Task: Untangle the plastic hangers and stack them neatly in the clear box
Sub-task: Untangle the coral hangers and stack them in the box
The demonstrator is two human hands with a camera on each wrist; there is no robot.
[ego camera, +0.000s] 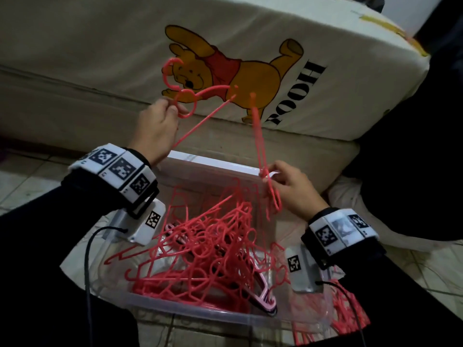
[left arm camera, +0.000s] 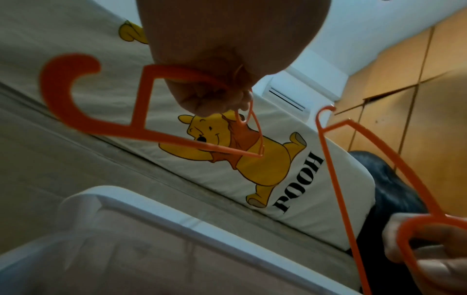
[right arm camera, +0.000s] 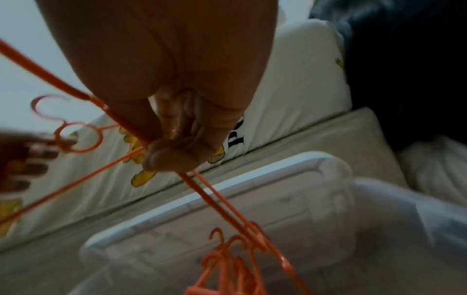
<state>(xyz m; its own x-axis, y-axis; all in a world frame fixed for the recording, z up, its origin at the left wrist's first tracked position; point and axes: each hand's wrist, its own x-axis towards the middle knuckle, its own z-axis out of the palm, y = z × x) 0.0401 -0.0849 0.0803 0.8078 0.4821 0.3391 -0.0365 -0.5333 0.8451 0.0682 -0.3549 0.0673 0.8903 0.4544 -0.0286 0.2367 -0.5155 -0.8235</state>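
Note:
A clear plastic box (ego camera: 213, 167) on the floor holds a tangled pile of pink hangers (ego camera: 208, 246). My left hand (ego camera: 172, 110), raised above the box's far left corner, grips one pink hanger (ego camera: 201, 124) at the ring below its hook (left arm camera: 58, 83). Over the far rim, my right hand (ego camera: 269, 174) pinches the thin bars of a second pink hanger (ego camera: 258, 136) that stands nearly upright. Its lower end (right arm camera: 209, 197) hangs down toward the pile (right arm camera: 227, 265). The two lifted hangers come close together at their upper ends; whether they are hooked together I cannot tell.
A mattress with a yellow bear print (ego camera: 250, 71) lies right behind the box. Dark fabric (ego camera: 413, 146) fills the right side. More pink hangers (ego camera: 345, 321) lie outside the box at the lower right. Some paler pink hangers (ego camera: 265, 291) lie inside near the front.

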